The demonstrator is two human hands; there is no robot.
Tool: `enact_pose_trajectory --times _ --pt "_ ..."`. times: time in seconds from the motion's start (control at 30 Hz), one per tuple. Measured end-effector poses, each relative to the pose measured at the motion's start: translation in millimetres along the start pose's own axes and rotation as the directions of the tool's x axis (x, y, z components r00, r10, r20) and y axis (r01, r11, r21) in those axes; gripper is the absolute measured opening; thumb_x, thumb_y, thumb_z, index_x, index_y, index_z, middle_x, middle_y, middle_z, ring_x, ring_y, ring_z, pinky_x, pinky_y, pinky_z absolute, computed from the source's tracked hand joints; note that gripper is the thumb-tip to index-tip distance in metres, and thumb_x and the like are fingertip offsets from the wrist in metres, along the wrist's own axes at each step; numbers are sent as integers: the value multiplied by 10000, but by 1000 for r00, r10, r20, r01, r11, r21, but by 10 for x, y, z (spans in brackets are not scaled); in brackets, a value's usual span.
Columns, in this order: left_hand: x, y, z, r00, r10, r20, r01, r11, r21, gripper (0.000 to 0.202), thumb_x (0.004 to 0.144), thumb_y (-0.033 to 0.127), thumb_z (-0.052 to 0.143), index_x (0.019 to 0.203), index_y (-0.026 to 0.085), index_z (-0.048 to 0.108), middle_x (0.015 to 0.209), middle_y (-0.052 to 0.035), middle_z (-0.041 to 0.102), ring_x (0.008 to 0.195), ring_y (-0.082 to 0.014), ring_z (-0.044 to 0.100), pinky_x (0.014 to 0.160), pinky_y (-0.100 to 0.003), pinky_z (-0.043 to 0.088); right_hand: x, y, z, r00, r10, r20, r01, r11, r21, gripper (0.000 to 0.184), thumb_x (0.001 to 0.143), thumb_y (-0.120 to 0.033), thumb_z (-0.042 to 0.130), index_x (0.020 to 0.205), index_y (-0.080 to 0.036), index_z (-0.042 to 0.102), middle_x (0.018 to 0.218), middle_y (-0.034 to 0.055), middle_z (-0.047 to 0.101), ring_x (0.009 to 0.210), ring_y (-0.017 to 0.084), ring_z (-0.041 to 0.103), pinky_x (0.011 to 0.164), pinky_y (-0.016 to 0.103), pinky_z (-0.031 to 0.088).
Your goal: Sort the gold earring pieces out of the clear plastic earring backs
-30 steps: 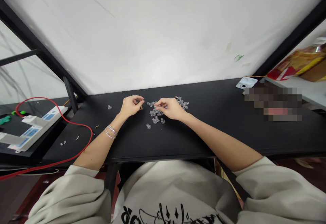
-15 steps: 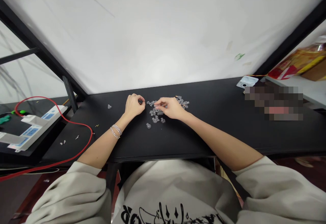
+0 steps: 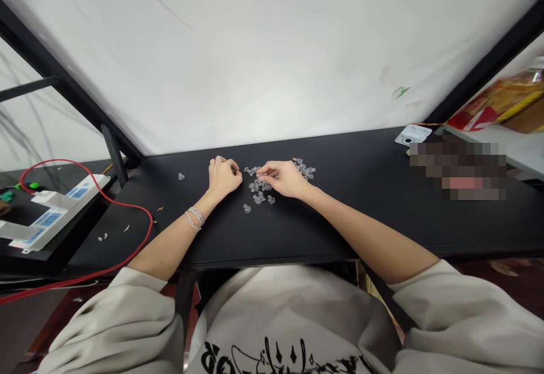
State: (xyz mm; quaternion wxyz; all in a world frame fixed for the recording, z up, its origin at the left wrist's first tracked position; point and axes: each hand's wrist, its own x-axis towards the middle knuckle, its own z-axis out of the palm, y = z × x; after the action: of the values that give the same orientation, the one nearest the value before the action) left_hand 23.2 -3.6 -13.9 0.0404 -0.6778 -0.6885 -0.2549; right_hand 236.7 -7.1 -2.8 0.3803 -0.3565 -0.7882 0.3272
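Several small clear plastic pieces [image 3: 257, 198], some shaped like little ducks, lie in a loose pile on the black table [image 3: 340, 215]. My right hand [image 3: 283, 178] is over the pile, thumb and fingers pinched together at its left part. A clear piece seems to be at the fingertips, too small to make out fully. Just left of the pile rests my left hand [image 3: 224, 175], with its fingers curled and thumb meeting forefinger. Whatever it may hold is hidden. One clear piece [image 3: 247, 208] sits apart in front of the pile, and another clear piece [image 3: 181, 176] lies left of my left hand.
A white power strip [image 3: 63, 209] with plugs stands at the left, and a red cable [image 3: 147, 212] loops across the table there. Tiny bits [image 3: 102, 237] lie near it. A light-blue camera [image 3: 413, 135] sits at the back right beside a pixelated patch. A white wall [image 3: 272, 56] rises behind.
Both hands hold nearly the same place and pose. The view has shifted very slightly; the pieces on the table look unmoved.
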Motion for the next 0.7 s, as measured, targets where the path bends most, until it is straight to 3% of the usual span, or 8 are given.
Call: enact_pose_trajectory --times 0.5,0.7 --pt "-6 -45 16 1000 -9 20 10 999 -41 55 729 195 628 764 196 669 912 -114 567 1015 -313 522 947 -483 425 3 10 4 1000 6 -2 -6 1000 3 126 828 -227 678 918 -171 745 930 64 745 815 167 686 768 309 540" --pt "-18 -38 2 999 31 -20 -33 997 -69 46 731 191 650 777 193 654 912 -114 575 1014 -319 525 946 -498 420 3 -12 3 999 33 -21 -32 999 39 127 821 -227 679 916 -170 739 948 67 750 836 179 694 788 324 551"
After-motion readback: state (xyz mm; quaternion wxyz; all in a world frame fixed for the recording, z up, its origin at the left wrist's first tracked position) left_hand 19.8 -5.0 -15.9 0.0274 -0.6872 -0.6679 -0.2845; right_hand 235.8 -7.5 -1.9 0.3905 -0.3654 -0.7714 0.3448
